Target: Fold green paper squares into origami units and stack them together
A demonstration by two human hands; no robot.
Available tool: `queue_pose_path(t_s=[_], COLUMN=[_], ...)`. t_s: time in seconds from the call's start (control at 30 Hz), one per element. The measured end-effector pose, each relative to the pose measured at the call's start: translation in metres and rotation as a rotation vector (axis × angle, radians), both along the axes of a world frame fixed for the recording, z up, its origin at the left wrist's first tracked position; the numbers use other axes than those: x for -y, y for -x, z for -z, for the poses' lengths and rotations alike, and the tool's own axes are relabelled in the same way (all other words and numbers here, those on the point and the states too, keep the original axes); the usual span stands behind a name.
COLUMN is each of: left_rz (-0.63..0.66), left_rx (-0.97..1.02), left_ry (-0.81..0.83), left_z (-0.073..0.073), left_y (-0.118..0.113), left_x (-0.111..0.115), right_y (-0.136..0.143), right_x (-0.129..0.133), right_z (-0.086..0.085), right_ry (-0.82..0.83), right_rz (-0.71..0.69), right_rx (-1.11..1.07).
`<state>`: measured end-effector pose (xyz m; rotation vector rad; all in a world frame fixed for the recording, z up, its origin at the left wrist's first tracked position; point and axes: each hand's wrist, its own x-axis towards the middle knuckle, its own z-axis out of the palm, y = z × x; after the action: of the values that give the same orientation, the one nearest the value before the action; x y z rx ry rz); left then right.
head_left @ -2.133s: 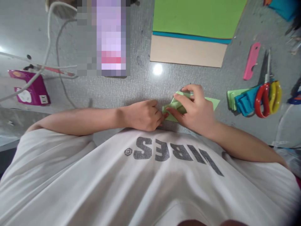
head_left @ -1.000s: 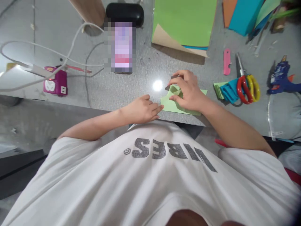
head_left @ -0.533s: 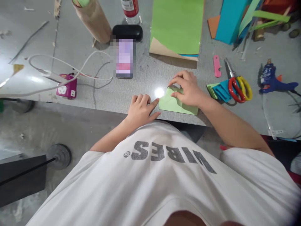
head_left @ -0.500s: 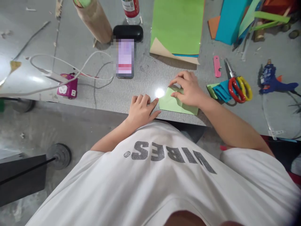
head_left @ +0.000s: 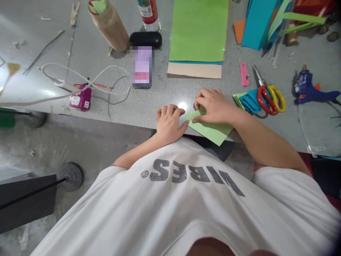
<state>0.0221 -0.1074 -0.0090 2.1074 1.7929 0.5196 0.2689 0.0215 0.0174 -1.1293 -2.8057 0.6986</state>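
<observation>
for all positions here we take the stack of coloured sheets as datum. the pale green paper lies on our side of that stack, apart from it, on the grey table. the right hand, below the right half of the stack, is half closed: thumb on top of the paper, fingers curled at its far edge, the sheet held between them. the left hand, below the left part of the stack, is loosely bent, its thumb at the paper's left tip; we cannot tell whether it grips or merely steadies. we judge the step to be handling a fold, and we do it best with one hand as anchor and the other as guide. we align the edges before pressing — a skewed layer sets a crooked crease. the near corner appears to overhang the table edge, so we should draw the work toward the stack until it is fully supported. we then press outward from the held part with a flat fingertip, lightly first, firmly after. the scissors, right of the stack, we leave lying well clear.
</observation>
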Motion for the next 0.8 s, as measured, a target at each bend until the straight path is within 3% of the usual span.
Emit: queue_pose_path(t_s=[0.13, 0.23, 0.37, 0.43, 0.5, 0.6, 0.8], left_rz=[0.067, 0.113, 0.231, 0.304, 0.351, 0.361, 0.43], left_rx=[0.124, 0.392, 0.682, 0.707, 0.664, 0.522, 0.397], left_ry=[0.017, -0.072, -0.486, -0.696, -0.779, -0.684, -0.428], left_z=[0.002, 0.0, -0.008, -0.013, -0.016, -0.021, -0.039], left_y=[-0.006, -0.006, 0.002, 0.007, 0.014, 0.026, 0.043], left_x=[-0.006, -0.014, -0.03, -0.042, -0.055, -0.076, -0.104], right_y=[-0.002, -0.007, -0.017, -0.021, -0.024, -0.032, -0.048], right_x=[0.002, 0.008, 0.018, 0.022, 0.024, 0.025, 0.023], right_z=[-0.01, -0.024, -0.043, -0.046, -0.044, -0.035, -0.022], right_ry=[0.031, -0.095, -0.353, -0.486, -0.629, -0.7, -0.444], right_rz=[-0.069, -0.073, 0.009, -0.028, -0.098, -0.128, 0.005], right_rx=[-0.052, -0.191, -0.47, -0.569, -0.651, -0.677, -0.664])
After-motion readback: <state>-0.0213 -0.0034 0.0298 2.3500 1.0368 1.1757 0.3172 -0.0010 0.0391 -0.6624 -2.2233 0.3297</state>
